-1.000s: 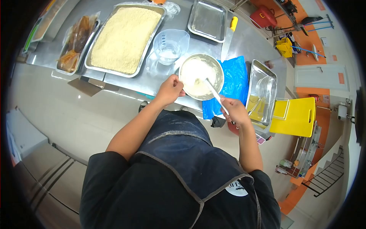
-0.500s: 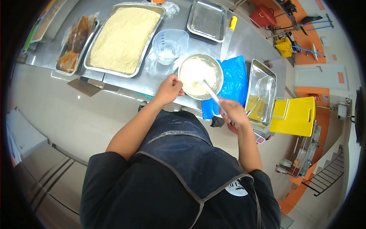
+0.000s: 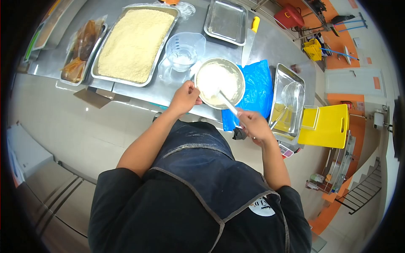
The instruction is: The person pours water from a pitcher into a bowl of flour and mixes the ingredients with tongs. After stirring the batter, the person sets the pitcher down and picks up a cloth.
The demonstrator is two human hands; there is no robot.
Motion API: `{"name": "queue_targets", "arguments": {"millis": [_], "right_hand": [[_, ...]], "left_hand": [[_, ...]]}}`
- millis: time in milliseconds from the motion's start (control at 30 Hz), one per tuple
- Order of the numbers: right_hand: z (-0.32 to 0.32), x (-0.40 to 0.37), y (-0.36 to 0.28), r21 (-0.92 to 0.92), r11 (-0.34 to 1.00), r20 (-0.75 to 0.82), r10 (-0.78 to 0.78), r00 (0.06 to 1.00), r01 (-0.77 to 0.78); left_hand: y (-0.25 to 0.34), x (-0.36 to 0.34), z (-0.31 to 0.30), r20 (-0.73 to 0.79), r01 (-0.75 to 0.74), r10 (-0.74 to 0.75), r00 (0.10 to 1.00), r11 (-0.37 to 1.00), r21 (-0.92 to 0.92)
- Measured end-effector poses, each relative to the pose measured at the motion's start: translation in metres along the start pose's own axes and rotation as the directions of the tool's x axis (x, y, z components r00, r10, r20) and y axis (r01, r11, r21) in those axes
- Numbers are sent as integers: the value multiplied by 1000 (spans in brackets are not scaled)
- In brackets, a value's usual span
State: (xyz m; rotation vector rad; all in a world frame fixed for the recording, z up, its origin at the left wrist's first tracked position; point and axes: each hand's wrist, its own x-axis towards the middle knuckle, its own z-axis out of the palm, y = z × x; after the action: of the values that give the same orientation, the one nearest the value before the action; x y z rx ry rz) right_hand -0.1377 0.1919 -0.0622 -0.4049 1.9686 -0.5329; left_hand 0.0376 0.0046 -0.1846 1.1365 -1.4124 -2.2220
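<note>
A round metal bowl (image 3: 241, 90) holds a pale, creamy mixture (image 3: 216, 80) near the front edge of the steel table. My left hand (image 3: 184, 98) is closed on the bowl's left rim. Wrapped round the handle of a utensil (image 3: 228, 103) is my right hand (image 3: 254, 125), just beyond the bowl's lower right side. The utensil's far end sits in the mixture, so its shape is hidden. Under the bowl's right side lies a blue plastic bag (image 3: 258, 86). Behind the bowl, up and to the left, stands a clear measuring jug (image 3: 183, 50).
A tray of pale crumbs (image 3: 133, 44) and a tray with brown bagged items (image 3: 84, 44) lie left. An empty metal tray (image 3: 226, 22) and a yellow-handled knife (image 3: 252, 36) are behind. At right are a tray with a strainer (image 3: 292, 95) and a yellow board (image 3: 327, 126).
My right hand has moved slightly left and up with the utensil, whose end has shifted left in the mixture. My left hand stays at the rim.
</note>
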Motion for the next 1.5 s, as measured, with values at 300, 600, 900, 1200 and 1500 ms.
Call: {"name": "queue_targets", "arguments": {"millis": [300, 600, 900, 1200, 1500], "right_hand": [[-10, -6, -18, -615, 707, -38, -469, 883, 349], [-57, 29, -74, -981, 8, 154, -573, 805, 193], [-87, 10, -69, -778, 600, 230, -9, 973, 190], [-44, 29, -34, -668, 690, -35, -403, 915, 278], [-30, 23, -29, -692, 610, 62, -482, 874, 385]], "left_hand": [[1, 0, -2, -1, -44, 44, 999, 997, 65], [18, 3, -10, 39, -54, 47, 998, 979, 199], [3, 2, -6, 41, 60, -56, 998, 993, -101], [-2, -3, -6, 73, 47, -44, 996, 998, -32], [-1, -5, 3, 42, 30, -30, 999, 999, -17]]}}
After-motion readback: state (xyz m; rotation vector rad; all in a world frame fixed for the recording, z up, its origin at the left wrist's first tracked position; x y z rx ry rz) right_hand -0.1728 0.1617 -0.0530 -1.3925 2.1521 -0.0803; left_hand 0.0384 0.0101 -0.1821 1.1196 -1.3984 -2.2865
